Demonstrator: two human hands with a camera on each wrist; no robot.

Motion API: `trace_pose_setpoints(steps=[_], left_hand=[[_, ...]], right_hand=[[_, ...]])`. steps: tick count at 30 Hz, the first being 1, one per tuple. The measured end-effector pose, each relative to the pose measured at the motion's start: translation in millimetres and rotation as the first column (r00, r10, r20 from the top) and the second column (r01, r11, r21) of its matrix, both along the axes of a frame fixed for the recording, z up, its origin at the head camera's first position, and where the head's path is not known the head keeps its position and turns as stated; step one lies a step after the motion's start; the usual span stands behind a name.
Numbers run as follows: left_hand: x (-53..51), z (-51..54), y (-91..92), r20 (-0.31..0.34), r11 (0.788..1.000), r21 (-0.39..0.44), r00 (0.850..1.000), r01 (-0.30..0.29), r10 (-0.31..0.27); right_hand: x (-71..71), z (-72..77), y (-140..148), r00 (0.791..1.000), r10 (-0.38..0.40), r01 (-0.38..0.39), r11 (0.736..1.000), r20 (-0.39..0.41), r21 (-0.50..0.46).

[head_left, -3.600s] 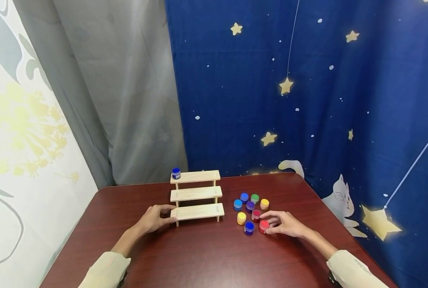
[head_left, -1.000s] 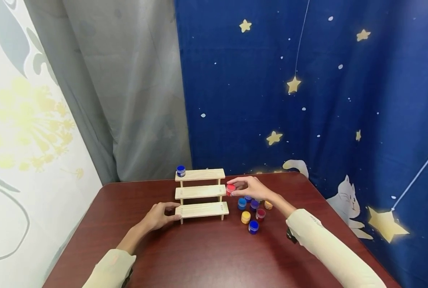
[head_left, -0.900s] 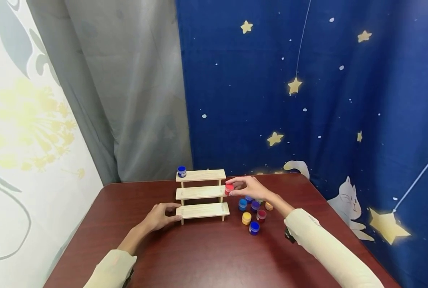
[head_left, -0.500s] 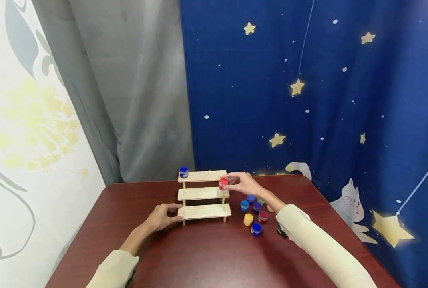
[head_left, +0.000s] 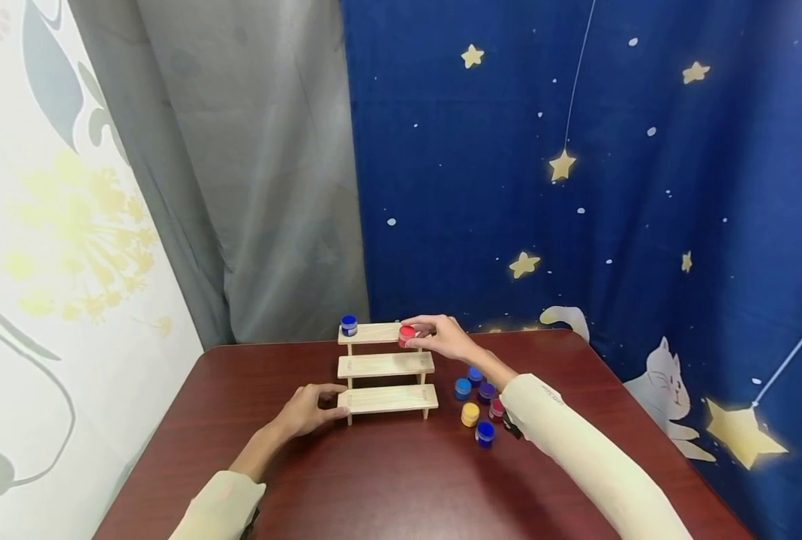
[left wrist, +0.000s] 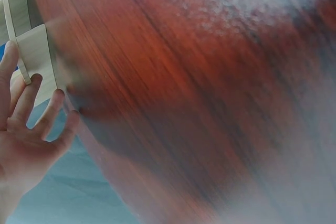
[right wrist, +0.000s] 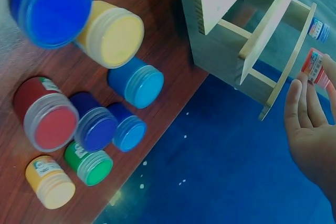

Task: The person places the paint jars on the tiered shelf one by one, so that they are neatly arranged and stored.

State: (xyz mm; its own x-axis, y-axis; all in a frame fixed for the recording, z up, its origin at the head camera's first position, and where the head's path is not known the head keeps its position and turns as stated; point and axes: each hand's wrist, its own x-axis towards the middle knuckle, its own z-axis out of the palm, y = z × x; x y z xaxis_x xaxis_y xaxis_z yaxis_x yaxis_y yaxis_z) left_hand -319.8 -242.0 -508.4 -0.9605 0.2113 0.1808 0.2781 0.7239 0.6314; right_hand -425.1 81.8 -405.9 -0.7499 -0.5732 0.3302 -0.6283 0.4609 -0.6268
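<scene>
A three-tier wooden display rack point(head_left: 385, 366) stands on the table. My right hand point(head_left: 446, 337) pinches a small red paint jar point(head_left: 407, 336) between thumb and fingers, at the right half of the top tier; the right wrist view shows this red jar point(right wrist: 315, 68) near the top board, and whether it touches the board I cannot tell. A dark blue paint jar point(head_left: 349, 325) sits on the left end of that tier. With thumb and fingers, my left hand point(head_left: 304, 410) holds the left end of the bottom tier. In the left wrist view its fingers point(left wrist: 50, 114) lie along the board's end.
Right of the rack stand several paint jars: yellow point(head_left: 470, 414), dark blue point(head_left: 485, 433), light blue point(head_left: 463, 388), purple point(head_left: 486, 392) and dark red point(head_left: 497, 409). Green point(right wrist: 94, 167) and pale orange point(right wrist: 51, 183) ones show in the right wrist view. Curtains hang behind the table point(head_left: 373, 480).
My right hand has picked the red jar off the table and carried it left and up to the top tier. My left hand stays at the rack's left end. The head view has shifted slightly.
</scene>
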Motion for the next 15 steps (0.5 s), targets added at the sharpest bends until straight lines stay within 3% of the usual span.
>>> trace_pose_setpoints(steps=[15], left_hand=[[0.1, 1.5, -0.6, -0.002, 1.0, 0.0, 1.0, 0.005, -0.005]], right_hand=[[-19.0, 3.0, -34.5, 0.998, -0.028, 0.031, 0.999, 0.056, -0.039]])
